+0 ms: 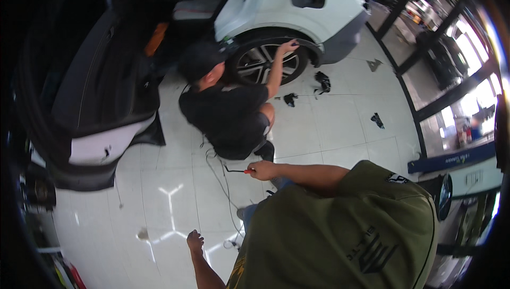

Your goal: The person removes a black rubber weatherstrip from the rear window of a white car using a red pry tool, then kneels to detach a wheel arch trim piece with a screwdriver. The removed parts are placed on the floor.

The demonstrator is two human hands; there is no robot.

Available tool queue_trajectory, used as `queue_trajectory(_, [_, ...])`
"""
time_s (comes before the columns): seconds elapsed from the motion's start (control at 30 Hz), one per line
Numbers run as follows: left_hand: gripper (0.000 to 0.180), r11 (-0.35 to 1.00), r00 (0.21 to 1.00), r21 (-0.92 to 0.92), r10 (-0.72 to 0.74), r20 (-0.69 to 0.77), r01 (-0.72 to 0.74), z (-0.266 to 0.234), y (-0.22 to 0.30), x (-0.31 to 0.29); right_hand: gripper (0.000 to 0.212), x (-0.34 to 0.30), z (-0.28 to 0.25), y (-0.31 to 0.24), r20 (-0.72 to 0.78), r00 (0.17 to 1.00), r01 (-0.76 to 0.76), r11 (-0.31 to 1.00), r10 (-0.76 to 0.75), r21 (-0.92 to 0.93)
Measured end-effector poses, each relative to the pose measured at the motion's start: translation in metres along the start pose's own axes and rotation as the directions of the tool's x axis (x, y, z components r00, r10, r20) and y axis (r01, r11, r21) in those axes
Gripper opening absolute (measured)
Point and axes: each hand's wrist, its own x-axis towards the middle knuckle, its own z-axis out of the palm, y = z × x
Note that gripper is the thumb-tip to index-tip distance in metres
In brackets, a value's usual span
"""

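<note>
white tiled floor (340, 124) | black crumpled scraps (322, 82) | thin looped cord (216, 178)

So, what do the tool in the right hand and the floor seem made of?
The tool in the right hand: red handle, probably plastic by its vivid colour; thin, dark, bent shaft, likely metal by its slenderness. The floor: pale, glossy tiles, perhaps ceramic, given the straight seams and reflections.

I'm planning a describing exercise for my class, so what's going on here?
The person's right hand holds a red-handled tool with a dark, bent shaft. The left hand hangs above the floor, its grasp unclear. A crouching co-worker reaches toward the wheel arch of a white car. Dark scraps lie nearby.
</note>
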Motion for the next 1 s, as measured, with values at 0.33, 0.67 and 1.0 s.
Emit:
queue_trajectory(0.33, [0.041,0.959,0.862,0.166,0.122,0.492,-0.23,0.36,0.198,0.004,0.04,-0.176,-0.182,0.127,-0.609,0.79,0.184,0.919,0.073,0.348])
queue_trajectory(0.67, [0.053,0.988,0.712,-0.07,0.147,0.687,-0.137,0.784,0.327,-0.016,0.037,-0.345,-0.388,0.331,-0.939,0.054,0.306,0.889,0.34,0.34])
queue_trajectory(1.0, [0.082,0.883,0.627,-0.456,0.291,0.722,0.115,0.989,0.496,-0.034,0.04,-0.348,-0.621,0.37,-0.998,0.026,-0.026,0.998,0.053,0.053])
